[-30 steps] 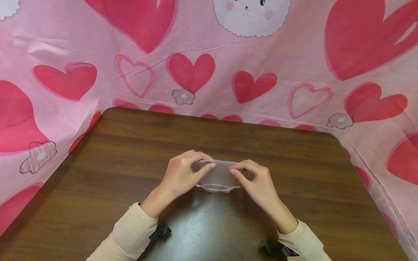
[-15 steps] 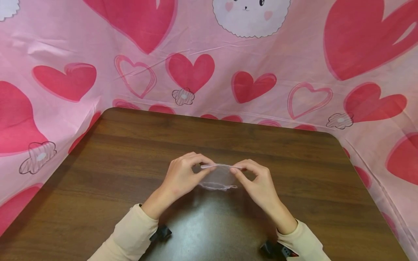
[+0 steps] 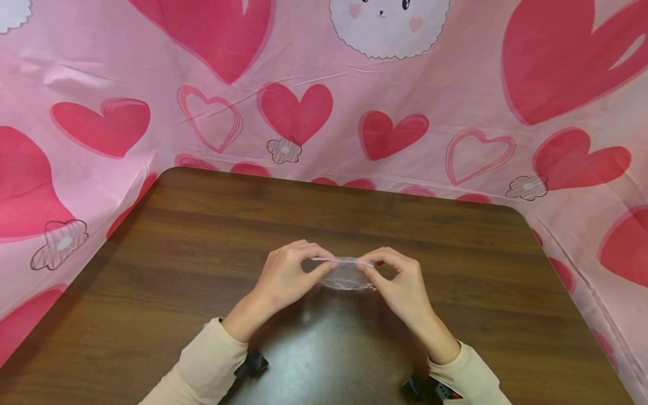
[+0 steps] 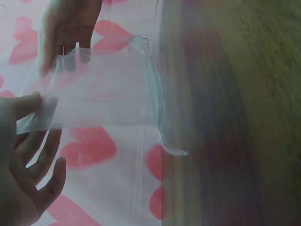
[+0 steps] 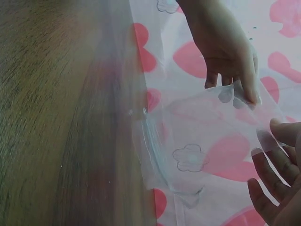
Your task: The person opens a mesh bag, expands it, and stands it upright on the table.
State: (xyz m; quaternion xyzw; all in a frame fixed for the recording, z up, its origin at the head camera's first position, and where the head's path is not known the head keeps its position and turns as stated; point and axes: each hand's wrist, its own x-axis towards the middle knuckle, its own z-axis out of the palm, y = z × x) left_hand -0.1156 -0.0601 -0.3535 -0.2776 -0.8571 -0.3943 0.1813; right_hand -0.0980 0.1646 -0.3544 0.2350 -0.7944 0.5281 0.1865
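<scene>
"Left wrist view first: how would you say that clear plastic film (image 4: 108, 89) handles?"

"Very light, I'd judge, and limp rather than stiff. It creases readily. Whether it's a pouch or a folded sheet, I can't tell."

"And the hold?"

"Both hands are on it, a little apart. The left hand (image 3: 286, 271) pinches one end of the upper edge between thumb and fingers, and the right hand (image 3: 402, 278) pinches the other."

"Good places to grip?"

"I think so: two points keep the edge spread, where one would probably let it fold. It may be slick, so dry fingertips should help. I'd pull gently, since thin film could stretch or tear."

"What's at the bottom?"

"A greenish, wavy lower border (image 5: 155, 148), with a loose end curling away. It could be a seam; that's too blurred to say."

"Is it resting on anything?"

"It's in front of the person, over the brown wood-grain table (image 3: 243, 219). Whether the border touches the tabletop, I can't tell. That surface looks smooth, with a pale glare nearer the person."

"Beyond that?"

"Pink cloth (image 3: 395, 84) printed with red hearts, behind the table and along both sides."
</scene>
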